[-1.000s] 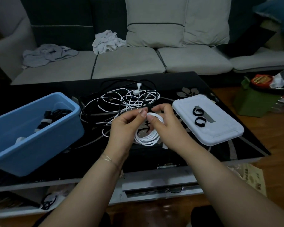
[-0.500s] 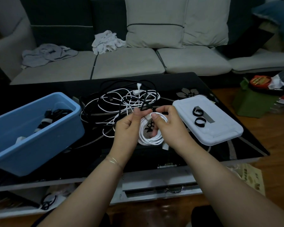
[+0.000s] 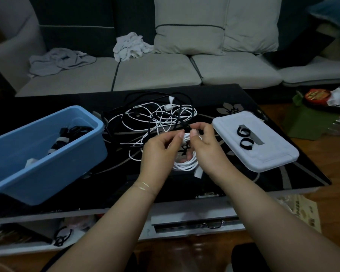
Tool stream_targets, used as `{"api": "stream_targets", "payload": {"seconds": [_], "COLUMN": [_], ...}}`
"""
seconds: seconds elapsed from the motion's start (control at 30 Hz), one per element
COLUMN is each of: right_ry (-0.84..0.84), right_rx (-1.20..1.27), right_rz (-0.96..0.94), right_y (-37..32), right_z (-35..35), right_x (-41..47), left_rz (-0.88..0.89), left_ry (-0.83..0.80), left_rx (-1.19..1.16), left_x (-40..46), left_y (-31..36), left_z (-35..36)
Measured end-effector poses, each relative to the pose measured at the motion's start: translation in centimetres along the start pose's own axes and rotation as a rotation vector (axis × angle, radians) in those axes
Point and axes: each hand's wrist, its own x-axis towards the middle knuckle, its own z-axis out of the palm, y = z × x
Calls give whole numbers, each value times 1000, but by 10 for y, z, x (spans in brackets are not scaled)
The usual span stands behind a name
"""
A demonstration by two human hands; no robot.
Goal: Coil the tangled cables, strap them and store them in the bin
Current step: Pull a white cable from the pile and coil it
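A white cable coil (image 3: 185,165) hangs between my two hands above the black table. My left hand (image 3: 159,152) grips its left side, thumb and fingertips pinching at the top. My right hand (image 3: 206,148) holds the right side and pinches the top strands, with a white plug (image 3: 198,172) dangling below. Behind them lies a tangle of white and black cables (image 3: 157,116). The blue bin (image 3: 39,154) at the left holds several strapped coils. Two black straps (image 3: 244,137) lie on the white lid (image 3: 257,148).
The glass table (image 3: 283,173) has a floral pattern and a drawer under its front edge. A sofa with cushions and crumpled cloths stands behind. A green box with snack packets sits on the floor at right. A black cable lies on the lower shelf.
Both hands lifted the coil slightly and drew closer together; the fingertips now pinch its top strands, and the coil looks tighter than a second ago.
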Motion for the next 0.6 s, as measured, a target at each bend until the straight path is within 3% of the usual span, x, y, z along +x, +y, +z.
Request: {"api": "stream_targets", "payload": {"seconds": [0.13,0.33,0.5,0.6], "right_ry": [21,-11,-13,-10], "right_rx": [-4,-1,38,-10], "right_rz": [31,-4,-24,-83], "right_y": [-2,-4,-8,-6], "right_z": [5,11,20,28], "right_x": [5,5,6,9], "left_rz": [71,-66,38,-18], "left_ry": [10,-208,-175,-194], "left_rx": [318,61,308,248], "left_x": [1,13,16,19], "left_y": [0,10,11,11], "left_z": [-6,-30,-38,-47]}}
